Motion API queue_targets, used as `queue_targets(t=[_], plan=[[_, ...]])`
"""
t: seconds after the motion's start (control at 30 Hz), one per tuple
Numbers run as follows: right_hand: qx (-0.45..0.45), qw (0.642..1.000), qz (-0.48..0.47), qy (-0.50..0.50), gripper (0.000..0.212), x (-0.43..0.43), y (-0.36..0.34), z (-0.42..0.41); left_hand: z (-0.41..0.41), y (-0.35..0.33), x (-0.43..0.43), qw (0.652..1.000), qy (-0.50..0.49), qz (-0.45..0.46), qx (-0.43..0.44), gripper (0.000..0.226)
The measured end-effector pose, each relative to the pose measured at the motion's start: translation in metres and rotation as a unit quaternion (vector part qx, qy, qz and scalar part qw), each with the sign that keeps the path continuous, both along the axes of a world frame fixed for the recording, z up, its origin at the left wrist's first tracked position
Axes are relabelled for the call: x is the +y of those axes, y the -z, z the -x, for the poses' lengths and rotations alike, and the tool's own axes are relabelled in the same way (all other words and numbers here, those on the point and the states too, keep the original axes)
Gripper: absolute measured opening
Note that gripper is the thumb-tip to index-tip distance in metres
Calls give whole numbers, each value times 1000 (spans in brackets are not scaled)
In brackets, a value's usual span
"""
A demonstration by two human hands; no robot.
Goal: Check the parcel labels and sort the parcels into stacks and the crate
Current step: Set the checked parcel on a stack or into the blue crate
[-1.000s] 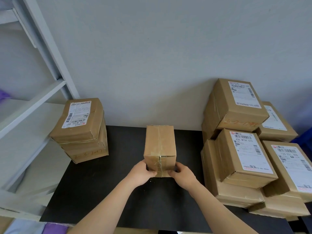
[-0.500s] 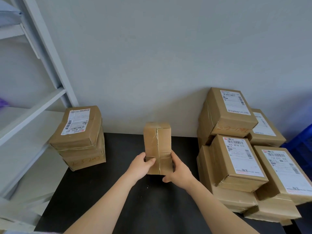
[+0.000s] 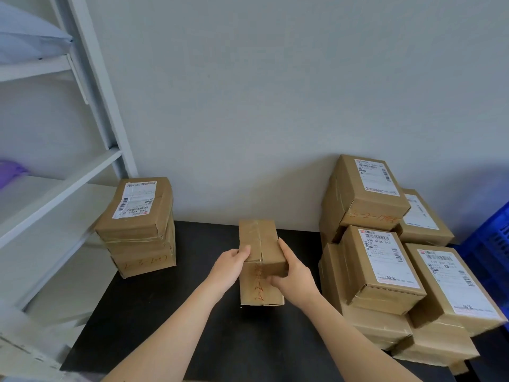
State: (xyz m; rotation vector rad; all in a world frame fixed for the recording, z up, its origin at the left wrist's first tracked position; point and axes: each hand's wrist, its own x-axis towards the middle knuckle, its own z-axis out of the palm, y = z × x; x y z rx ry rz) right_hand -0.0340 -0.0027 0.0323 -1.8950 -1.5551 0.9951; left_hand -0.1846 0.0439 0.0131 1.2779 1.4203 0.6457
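Left hand (image 3: 231, 267) and right hand (image 3: 293, 277) together grip one brown parcel (image 3: 259, 244) over the middle of the black bench (image 3: 165, 312). The left hand's fingers curl over the parcel's left edge. The right hand wraps its right side, thumb across the front. Only tape and red handwriting show on the faces in view, with no printed label, so the check of this parcel looks unfinished.

At far left stands a white shelf (image 3: 55, 188). Beside it, at the bench's left back corner, sits a neat stack (image 3: 137, 227) of parcels, label on top, seemingly already sorted. To the right, a much larger, looser pile (image 3: 380, 271) of labelled parcels probably awaits sorting. A blue crate (image 3: 493, 244) shows at the right edge, its contents hidden.
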Motion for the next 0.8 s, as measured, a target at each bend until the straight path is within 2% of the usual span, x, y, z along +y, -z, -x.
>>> queue_targets(t=[0.17,0.33,0.47,0.63,0.8], plan=[[28,998,-49,37,76,0,-13,5,0,-13,-1,999,-26,-24,0,56],[42,994,-77,72,69,7,-21,8,-4,-14,-2,998,-44,-52,-7,52],[31,993,-68,86,66,9,-27,8,-6,-12,-3,996,-43,-76,18,55],[22,996,-39,81,64,12,-25,8,-5,-2,4,992,-21,-75,96,65],[52,996,-13,74,67,18,-21,9,-6,-1,12,991,-23,-61,113,73]])
